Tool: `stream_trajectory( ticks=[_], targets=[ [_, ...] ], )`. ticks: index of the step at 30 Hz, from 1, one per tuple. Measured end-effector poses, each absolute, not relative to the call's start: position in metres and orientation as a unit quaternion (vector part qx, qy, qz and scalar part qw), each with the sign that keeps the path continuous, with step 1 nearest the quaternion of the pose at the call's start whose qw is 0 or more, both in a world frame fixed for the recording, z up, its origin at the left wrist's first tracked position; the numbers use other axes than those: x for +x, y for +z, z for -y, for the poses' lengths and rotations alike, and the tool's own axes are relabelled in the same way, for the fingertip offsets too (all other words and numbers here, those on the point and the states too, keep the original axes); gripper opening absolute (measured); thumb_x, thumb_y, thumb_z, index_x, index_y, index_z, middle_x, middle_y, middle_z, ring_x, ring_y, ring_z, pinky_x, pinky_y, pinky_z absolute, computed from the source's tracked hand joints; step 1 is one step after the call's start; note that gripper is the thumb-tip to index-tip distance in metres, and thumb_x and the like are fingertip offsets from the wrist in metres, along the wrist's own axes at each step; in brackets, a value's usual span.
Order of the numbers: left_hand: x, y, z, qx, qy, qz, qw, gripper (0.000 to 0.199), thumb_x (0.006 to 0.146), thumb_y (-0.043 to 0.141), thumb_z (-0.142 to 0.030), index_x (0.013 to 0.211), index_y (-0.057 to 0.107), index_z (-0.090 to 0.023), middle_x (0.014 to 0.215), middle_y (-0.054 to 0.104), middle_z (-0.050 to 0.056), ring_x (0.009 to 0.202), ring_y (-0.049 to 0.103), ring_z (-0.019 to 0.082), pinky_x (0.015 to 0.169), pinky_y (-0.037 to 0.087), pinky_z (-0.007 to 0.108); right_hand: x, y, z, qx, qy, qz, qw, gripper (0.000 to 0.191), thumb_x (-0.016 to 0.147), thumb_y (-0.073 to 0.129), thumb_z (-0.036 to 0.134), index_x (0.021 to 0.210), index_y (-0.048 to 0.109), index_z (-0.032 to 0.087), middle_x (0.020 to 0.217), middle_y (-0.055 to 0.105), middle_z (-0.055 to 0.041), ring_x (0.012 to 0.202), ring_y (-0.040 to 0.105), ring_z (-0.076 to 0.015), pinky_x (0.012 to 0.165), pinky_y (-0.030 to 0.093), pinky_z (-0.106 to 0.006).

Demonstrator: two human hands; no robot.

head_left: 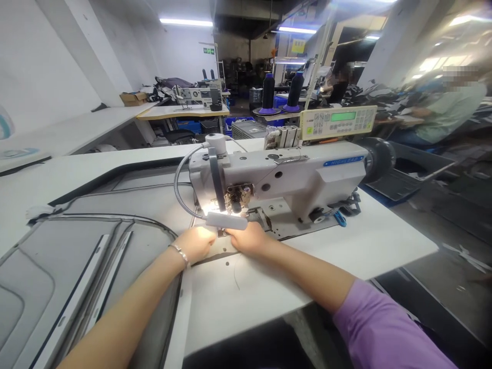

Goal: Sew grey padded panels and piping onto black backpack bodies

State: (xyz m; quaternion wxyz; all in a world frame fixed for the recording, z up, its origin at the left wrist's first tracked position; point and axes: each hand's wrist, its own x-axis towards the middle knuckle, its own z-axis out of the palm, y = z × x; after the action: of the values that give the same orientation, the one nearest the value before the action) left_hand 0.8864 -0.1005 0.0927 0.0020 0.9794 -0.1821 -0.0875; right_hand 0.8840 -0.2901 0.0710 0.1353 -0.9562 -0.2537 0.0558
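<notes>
The left hand point(198, 242) and right hand point(249, 237) lie close together, palms down with fingers curled, pressing a dark strip of fabric point(213, 256) flat just under the needle area of the sewing machine point(284, 179); whether either pinches the cloth I cannot tell. The strip looks thin, soft and limp, best steered by flat fingertip pressure close to the foot. A gooseneck lamp point(226, 220) glares over the knuckles. Grey padded panels point(77, 256) spread toward the surface's point(365, 241) left edge. Thread cones point(268, 92) stand behind the machine.
</notes>
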Motion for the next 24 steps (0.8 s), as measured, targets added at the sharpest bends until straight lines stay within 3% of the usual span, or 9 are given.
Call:
stream_trajectory(
  ticks=[5,9,12,14,16,18,19,21,24],
  targets=[
    [0.873,0.097,0.103,0.902,-0.216,0.353,0.12,0.029,0.062,0.047,-0.008,0.065,0.07,-0.024,0.059,0.064,-0.002,0.056,0.055,0.014,0.058,0.042,0.023,0.89,0.078,0.293,-0.951,0.078,0.275,0.116,0.033,0.08,0.043,0.019,0.106,0.063,0.028,0.102,0.068,-0.0025,0.086,0.06,-0.021,0.065,0.037,-0.026],
    [0.855,0.091,0.116,0.81,-0.36,0.396,0.239,0.029,0.06,0.049,-0.01,0.071,0.073,-0.023,0.057,0.063,-0.004,0.05,0.051,0.01,0.051,0.04,0.018,0.879,0.09,0.299,-0.951,0.102,0.265,0.121,0.035,0.087,0.04,0.024,0.116,0.059,0.027,0.095,0.069,-0.0046,0.076,0.06,-0.0196,0.063,0.036,-0.026],
    [0.832,0.095,0.13,0.727,-0.453,0.425,0.293,0.024,0.064,0.054,-0.012,0.075,0.073,-0.021,0.059,0.065,-0.003,0.048,0.05,0.009,0.049,0.04,0.017,0.848,0.098,0.321,-0.947,0.123,0.268,0.126,0.032,0.083,0.048,0.026,0.112,0.061,0.022,0.083,0.068,-0.0053,0.066,0.058,-0.0177,0.056,0.034,-0.024],
    [0.813,0.099,0.14,0.657,-0.505,0.456,0.325,0.019,0.068,0.057,-0.015,0.078,0.073,-0.019,0.06,0.063,-0.002,0.048,0.05,0.009,0.048,0.041,0.017,0.82,0.099,0.35,-0.925,0.164,0.299,0.165,0.028,0.077,0.058,0.024,0.104,0.064,0.022,0.075,0.067,-0.0015,0.063,0.056,-0.0145,0.055,0.034,-0.022],
    [0.794,0.1,0.149,0.593,-0.534,0.496,0.342,0.015,0.07,0.059,-0.019,0.078,0.071,-0.018,0.058,0.06,-0.001,0.048,0.049,0.008,0.048,0.041,0.016,0.796,0.096,0.391,-0.875,0.252,0.326,0.255,0.025,0.075,0.062,0.024,0.1,0.067,0.022,0.069,0.065,0.002,0.06,0.056,-0.0115,0.056,0.037,-0.019],
    [0.777,0.095,0.157,0.552,-0.531,0.543,0.345,0.011,0.066,0.059,-0.016,0.072,0.067,-0.018,0.056,0.056,-0.002,0.047,0.048,0.008,0.047,0.04,0.016,0.781,0.093,0.437,-0.863,0.284,0.267,0.321,0.025,0.077,0.062,0.03,0.1,0.069,0.022,0.07,0.065,0.0021,0.06,0.058,-0.0109,0.058,0.041,-0.019],
    [0.769,0.091,0.16,0.542,-0.518,0.566,0.343,0.009,0.062,0.058,-0.013,0.067,0.064,-0.018,0.053,0.053,-0.003,0.045,0.047,0.008,0.045,0.038,0.016,0.778,0.091,0.46,-0.897,0.24,0.195,0.315,0.024,0.079,0.06,0.032,0.098,0.07,0.022,0.074,0.067,0.001,0.063,0.059,-0.0115,0.06,0.043,-0.019],
    [0.756,0.079,0.167,0.534,-0.484,0.608,0.334,0.012,0.054,0.055,-0.008,0.06,0.055,-0.018,0.049,0.046,-0.005,0.042,0.042,0.007,0.04,0.033,0.016,0.78,0.09,0.502,-0.971,0.073,0.011,0.226,0.025,0.084,0.054,0.032,0.096,0.071,0.019,0.089,0.069,-0.0038,0.076,0.062,-0.0146,0.071,0.046,-0.022],
    [0.743,0.062,0.175,0.55,-0.444,0.636,0.309,0.017,0.051,0.054,-0.006,0.062,0.055,-0.019,0.051,0.045,-0.006,0.043,0.04,0.007,0.041,0.032,0.016,0.801,0.086,0.539,-0.981,-0.074,-0.141,0.111,0.036,0.091,0.041,0.028,0.115,0.062,0.01,0.113,0.062,-0.0156,0.101,0.057,-0.0224,0.088,0.043,-0.032]
  ],
)
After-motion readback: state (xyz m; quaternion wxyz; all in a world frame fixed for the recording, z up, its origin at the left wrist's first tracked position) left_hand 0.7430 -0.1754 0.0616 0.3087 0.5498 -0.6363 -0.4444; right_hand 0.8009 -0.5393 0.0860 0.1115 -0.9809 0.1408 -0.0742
